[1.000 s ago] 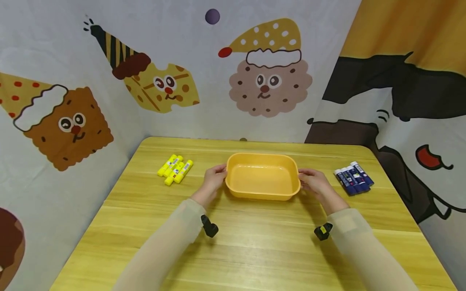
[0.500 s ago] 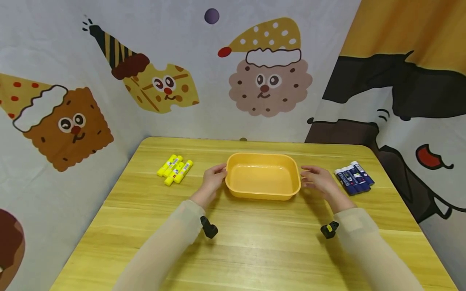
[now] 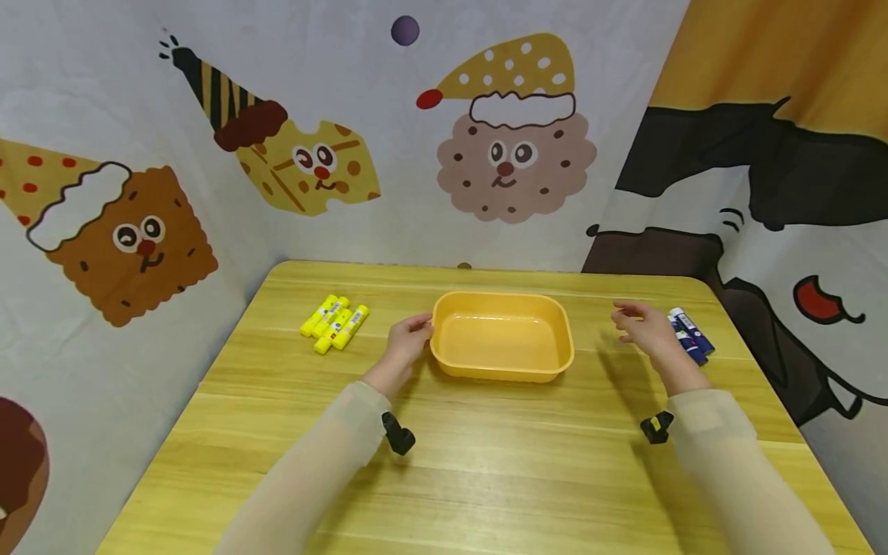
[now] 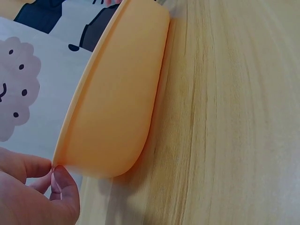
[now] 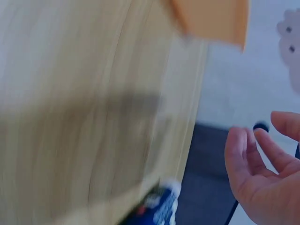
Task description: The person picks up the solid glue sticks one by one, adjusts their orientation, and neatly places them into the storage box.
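Note:
A yellow-orange plastic tray (image 3: 499, 371), rectangular with rounded corners, sits at the middle of the table. My left hand (image 3: 401, 351) is at its left end, and the left wrist view has the thumb and fingers pinching the rim of the tray (image 4: 110, 93). Over the table to the right of the tray, my right hand (image 3: 645, 331) is raised with relaxed fingers and holds nothing. Just beyond that hand lie blue glue sticks (image 3: 694, 333) with white caps, partly hidden behind it. They show blurred at the bottom of the right wrist view.
Several yellow glue sticks (image 3: 350, 327) lie side by side at the left of the wooden table (image 3: 486, 470). A cloth with cartoon prints (image 3: 416, 193) hangs along the table's back and sides.
My right hand has let go of the tray's right end and moved right, now covering part of the blue glue sticks. The left hand and the tray stay where they were.

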Action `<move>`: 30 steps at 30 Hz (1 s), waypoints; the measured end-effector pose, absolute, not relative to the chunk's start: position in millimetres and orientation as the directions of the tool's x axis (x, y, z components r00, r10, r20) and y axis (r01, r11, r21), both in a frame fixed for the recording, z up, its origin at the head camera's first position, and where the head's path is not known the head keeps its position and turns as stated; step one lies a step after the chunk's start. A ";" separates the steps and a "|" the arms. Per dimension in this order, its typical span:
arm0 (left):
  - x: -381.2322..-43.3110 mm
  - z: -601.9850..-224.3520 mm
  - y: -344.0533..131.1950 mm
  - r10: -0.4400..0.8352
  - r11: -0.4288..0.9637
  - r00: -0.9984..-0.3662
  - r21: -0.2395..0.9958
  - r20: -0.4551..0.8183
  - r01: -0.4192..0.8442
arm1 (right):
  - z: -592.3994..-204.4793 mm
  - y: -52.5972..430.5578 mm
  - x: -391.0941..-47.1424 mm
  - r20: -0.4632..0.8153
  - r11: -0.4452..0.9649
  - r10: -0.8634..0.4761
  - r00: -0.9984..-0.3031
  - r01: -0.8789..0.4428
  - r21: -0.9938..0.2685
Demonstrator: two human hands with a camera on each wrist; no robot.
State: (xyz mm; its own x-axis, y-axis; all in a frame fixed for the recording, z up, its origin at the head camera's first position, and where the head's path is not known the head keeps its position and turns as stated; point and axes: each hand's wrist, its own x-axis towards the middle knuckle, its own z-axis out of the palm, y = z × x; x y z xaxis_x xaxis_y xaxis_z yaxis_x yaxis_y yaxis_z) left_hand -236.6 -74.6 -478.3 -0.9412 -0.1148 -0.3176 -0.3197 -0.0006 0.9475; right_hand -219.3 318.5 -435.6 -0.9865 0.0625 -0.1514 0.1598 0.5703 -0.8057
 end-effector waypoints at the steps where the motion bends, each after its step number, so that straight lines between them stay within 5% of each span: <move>1: -236.6 -478.3 -74.6 -0.115 0.000 -0.941 0.948 -0.317 -0.319 | -436.3 325.1 -220.4 -0.117 0.614 0.081 -0.990 0.142 -0.776; 8: -235.4 -477.9 -75.8 -0.112 0.014 -0.943 0.949 -0.313 -0.316 | -442.4 371.2 -225.9 0.019 0.799 0.153 -0.988 0.112 -0.591; 17: -236.1 -479.6 -75.7 -0.108 0.011 -0.943 0.948 -0.315 -0.318 | -460.8 423.1 -226.6 0.068 0.832 0.196 -0.978 0.129 -0.540; 24: -235.0 -480.0 -75.0 -0.103 0.010 -0.946 0.950 -0.309 -0.311 | -468.5 441.2 -222.2 -0.087 0.818 0.287 -0.954 0.291 -0.496; 30: -234.3 -480.2 -75.2 -0.107 0.012 -0.944 0.949 -0.311 -0.314 | -476.1 446.3 -223.9 -0.112 0.828 0.277 -0.954 0.296 -0.476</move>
